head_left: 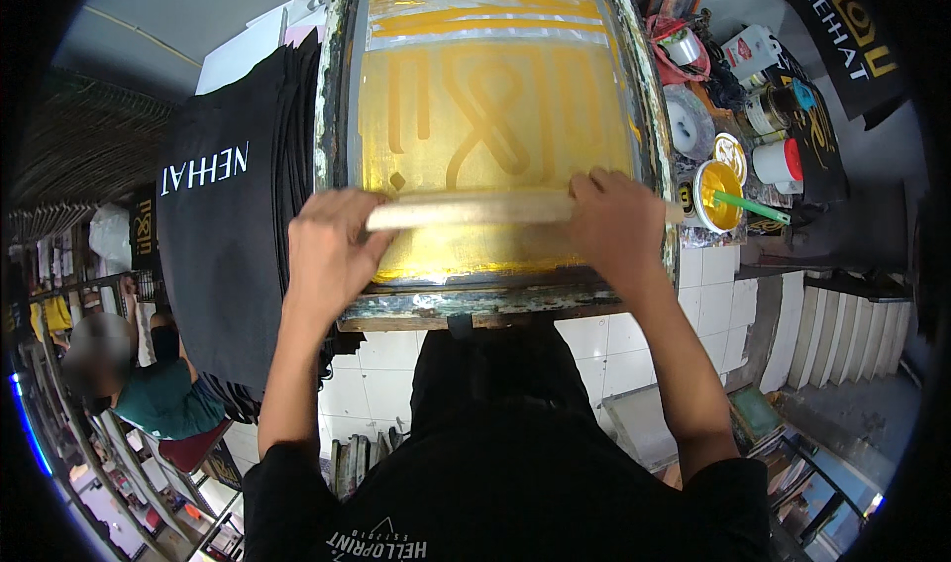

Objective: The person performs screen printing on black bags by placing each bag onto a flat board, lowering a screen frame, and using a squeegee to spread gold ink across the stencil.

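A pale wooden squeegee, slightly blurred, lies across the lower part of a printing screen. My left hand grips its left end, fingers wrapped over the top and the thumb on the near side. At its right end my right hand is closed around the bar in the same way. The screen mesh is coated golden yellow and shows a looping line design. Thick yellow ink streaks run along its far end, and a bright ink line lies by the near edge. A worn, paint-flecked frame surrounds the mesh.
Black printed cloth pieces hang in a stack on the left. On the right, a side table bears a tub of yellow ink with a green-handled stirrer, jars and a red-lidded container. A person sits at far left.
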Available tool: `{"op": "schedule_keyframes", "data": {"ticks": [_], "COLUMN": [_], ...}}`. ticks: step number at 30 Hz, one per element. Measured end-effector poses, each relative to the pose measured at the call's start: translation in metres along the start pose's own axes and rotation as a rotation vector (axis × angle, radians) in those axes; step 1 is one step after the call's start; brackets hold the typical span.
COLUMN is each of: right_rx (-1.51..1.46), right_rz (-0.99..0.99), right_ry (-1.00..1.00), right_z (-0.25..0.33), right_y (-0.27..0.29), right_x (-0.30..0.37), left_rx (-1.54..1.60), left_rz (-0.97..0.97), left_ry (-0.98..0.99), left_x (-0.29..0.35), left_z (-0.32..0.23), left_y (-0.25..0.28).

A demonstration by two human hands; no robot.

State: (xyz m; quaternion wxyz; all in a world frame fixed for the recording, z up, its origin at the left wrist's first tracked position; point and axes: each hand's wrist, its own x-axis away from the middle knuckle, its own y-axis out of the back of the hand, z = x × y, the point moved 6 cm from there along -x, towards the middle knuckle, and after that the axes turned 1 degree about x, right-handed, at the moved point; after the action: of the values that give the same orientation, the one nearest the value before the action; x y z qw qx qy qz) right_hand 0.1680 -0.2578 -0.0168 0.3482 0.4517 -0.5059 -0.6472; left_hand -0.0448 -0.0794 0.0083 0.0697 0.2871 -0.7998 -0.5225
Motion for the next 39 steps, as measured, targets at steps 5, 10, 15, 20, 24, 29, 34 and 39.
{"op": "schedule_keyframes", "data": {"ticks": [5,10,15,20,24,29,34,39], "right_rx": [-0.024,-0.013,-0.100,-0.040,0.005,0.187,-0.055,0.061], "right_rz": [0.019,-0.079,-0.172,-0.408,-0.549,-0.637,-0.347,-0.562], "right_ry": [-0.010,0.022,0.073,0.096,0.073,0.034,-0.093,-0.028], "right_z": [0.023,0.031,0.032,0.032,0.018,0.011,0.001,-0.007], "right_y": [0.009,0.007,0.023,0.102,0.183,0.272,0.331,0.357], "right_x": [0.058,0.080,0.074,0.056,0.004,-0.081,-0.143,-0.190], "left_rx": [0.026,0.177,-0.007,0.209,0.291,0.586,0.377,0.657], "left_rz": [-0.009,-0.064,-0.167,-0.573,-0.896,-0.689,-0.094,-0.274], "left_ry": [-0.066,-0.036,0.113,-0.113,-0.115,0.179,0.704,0.656], "left_x": [0.061,0.098,0.123,0.117,0.084,0.013,0.005,0.033], "left_z": [-0.022,-0.001,0.036,0.019,0.009,0.065,0.138,0.181], "left_y": [0.003,-0.013,-0.027,0.039,0.106,0.059,-0.040,-0.015]}}
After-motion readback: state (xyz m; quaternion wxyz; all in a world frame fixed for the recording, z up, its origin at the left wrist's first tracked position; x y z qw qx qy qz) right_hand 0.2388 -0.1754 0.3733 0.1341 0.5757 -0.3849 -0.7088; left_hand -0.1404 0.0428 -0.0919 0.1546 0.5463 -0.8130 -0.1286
